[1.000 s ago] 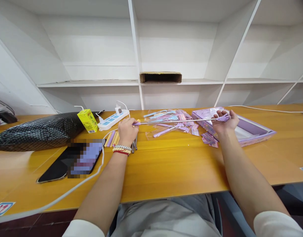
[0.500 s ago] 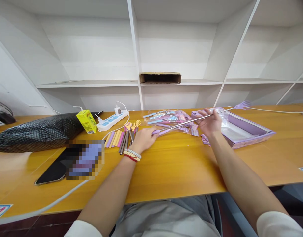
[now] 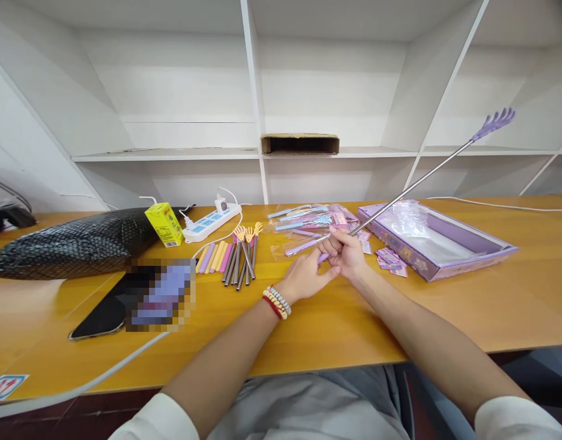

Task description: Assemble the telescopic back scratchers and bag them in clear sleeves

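A purple back scratcher (image 3: 423, 176) with a long metal rod slants up to the right, its clawed head raised before the shelves. My left hand (image 3: 307, 275) is closed on its purple handle. My right hand (image 3: 347, 253), touching the left, has its fingers wrapped round the lower end of the rod. Behind the hands, wrapped scratchers (image 3: 303, 218) in clear plastic lie on the table. To the left are metal rods (image 3: 239, 263) with yellow claw heads, beside a row of yellow, purple and pink handles (image 3: 213, 258).
An open purple box (image 3: 434, 263) and small printed cards (image 3: 391, 261) lie at the right. A power strip (image 3: 211, 223), yellow drink carton (image 3: 164, 224), black wrapped bundle (image 3: 74, 241) and black phone (image 3: 107, 308) are at the left. A cardboard box (image 3: 300, 145) sits on the shelf.
My right hand has moved left and down to beside my left hand. The scratcher's head has swung up and to the right. My left hand has shifted right and slightly down.
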Demonstrator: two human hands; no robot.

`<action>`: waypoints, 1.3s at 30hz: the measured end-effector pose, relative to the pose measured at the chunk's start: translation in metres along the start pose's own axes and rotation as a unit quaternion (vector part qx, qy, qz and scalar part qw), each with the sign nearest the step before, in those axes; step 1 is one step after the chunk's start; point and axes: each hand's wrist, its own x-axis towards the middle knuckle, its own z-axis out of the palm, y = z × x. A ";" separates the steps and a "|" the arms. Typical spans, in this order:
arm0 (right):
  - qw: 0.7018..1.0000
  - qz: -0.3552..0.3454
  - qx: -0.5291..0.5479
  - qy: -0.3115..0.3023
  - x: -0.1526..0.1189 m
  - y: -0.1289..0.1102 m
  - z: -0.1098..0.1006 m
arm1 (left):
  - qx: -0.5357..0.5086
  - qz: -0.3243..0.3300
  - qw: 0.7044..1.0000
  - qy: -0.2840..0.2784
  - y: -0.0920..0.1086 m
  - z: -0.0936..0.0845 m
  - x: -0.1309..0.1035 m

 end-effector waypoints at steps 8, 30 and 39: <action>0.994 -0.046 -0.023 0.099 -0.008 0.004 0.017 | 0.035 -0.052 0.998 0.008 0.002 0.005 0.004; 0.992 -0.042 0.021 0.116 0.003 -0.005 0.008 | -0.053 0.044 0.998 0.004 0.001 0.011 0.005; 0.989 -0.051 0.004 0.138 0.000 -0.008 0.019 | 0.135 -0.057 0.989 -0.020 0.008 0.011 0.007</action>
